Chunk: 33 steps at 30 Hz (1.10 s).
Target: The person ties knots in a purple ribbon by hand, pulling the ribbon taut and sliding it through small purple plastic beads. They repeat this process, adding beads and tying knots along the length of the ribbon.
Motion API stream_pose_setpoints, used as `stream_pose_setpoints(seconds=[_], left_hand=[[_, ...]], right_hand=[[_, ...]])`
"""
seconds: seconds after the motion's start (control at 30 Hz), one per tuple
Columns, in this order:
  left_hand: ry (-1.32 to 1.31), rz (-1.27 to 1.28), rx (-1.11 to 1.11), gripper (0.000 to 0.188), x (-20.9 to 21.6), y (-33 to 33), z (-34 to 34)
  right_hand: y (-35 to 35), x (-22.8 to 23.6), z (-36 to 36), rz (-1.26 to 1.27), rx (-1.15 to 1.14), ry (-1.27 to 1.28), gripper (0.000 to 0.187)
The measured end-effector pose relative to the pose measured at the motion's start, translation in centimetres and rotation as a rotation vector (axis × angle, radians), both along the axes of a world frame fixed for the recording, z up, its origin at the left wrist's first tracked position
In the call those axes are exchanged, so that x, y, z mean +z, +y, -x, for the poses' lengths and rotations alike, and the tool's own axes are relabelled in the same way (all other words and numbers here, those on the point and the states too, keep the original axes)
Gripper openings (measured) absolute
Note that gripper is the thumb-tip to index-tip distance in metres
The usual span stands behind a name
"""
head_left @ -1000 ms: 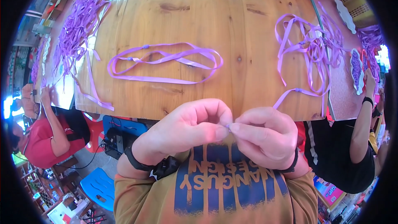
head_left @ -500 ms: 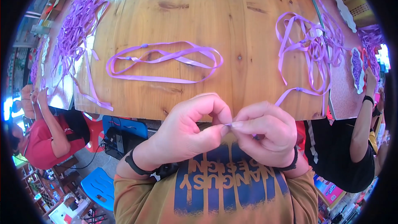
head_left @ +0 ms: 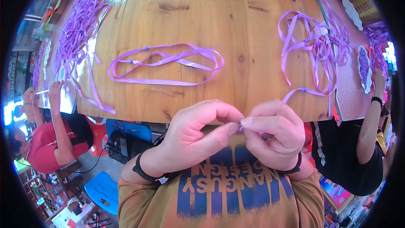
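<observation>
My left hand (head_left: 200,133) and my right hand (head_left: 276,133) meet fingertip to fingertip just off the table's near edge. Both are closed in a pinch on a narrow purple ribbon (head_left: 240,129), of which only a small bit shows between the fingers. Most of it is hidden inside my right hand. Beyond my hands, a looped purple ribbon (head_left: 154,82) with small darker knots lies flat on the wooden table (head_left: 240,25).
A large tangle of purple ribbons (head_left: 80,25) covers the left side, its loose ends hanging forward. More looped ribbons (head_left: 316,50) lie at the right. People sit on both sides, one in a red shirt (head_left: 48,143). A blue stool (head_left: 102,190) stands lower left.
My fingertips have shifted slightly right, and my right fingers have changed their pinch. The person at left has moved their hands apart, with a thin white stick showing between them.
</observation>
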State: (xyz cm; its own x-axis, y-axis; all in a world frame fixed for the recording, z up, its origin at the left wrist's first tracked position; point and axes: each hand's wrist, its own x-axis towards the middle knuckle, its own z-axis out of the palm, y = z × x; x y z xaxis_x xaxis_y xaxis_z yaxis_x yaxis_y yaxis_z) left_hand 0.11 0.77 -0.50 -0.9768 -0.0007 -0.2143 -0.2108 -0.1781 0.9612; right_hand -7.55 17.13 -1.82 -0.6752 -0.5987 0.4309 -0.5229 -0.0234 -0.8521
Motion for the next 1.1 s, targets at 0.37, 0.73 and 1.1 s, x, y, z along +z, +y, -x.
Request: stream_pose_setpoints(seconds=[0.37, 0.73, 1.1], left_hand=[[0.247, 0.42, 0.037, 0.011, -0.2, 0.4, 0.3], [0.413, 0.631, 0.105, 0.013, -1.0, -0.3, 0.1], [0.521, 0.752, 0.125, 0.015, -1.2, -0.8, -0.3]], right_hand=[[0.3, 0.4, 0.1, -0.144, -0.011, 0.063, 0.02], [0.0, 0.3, 0.2, -0.138, -0.01, 0.06, 0.017], [-0.1, 0.4, -0.3, -0.122, 0.02, 0.04, 0.012]])
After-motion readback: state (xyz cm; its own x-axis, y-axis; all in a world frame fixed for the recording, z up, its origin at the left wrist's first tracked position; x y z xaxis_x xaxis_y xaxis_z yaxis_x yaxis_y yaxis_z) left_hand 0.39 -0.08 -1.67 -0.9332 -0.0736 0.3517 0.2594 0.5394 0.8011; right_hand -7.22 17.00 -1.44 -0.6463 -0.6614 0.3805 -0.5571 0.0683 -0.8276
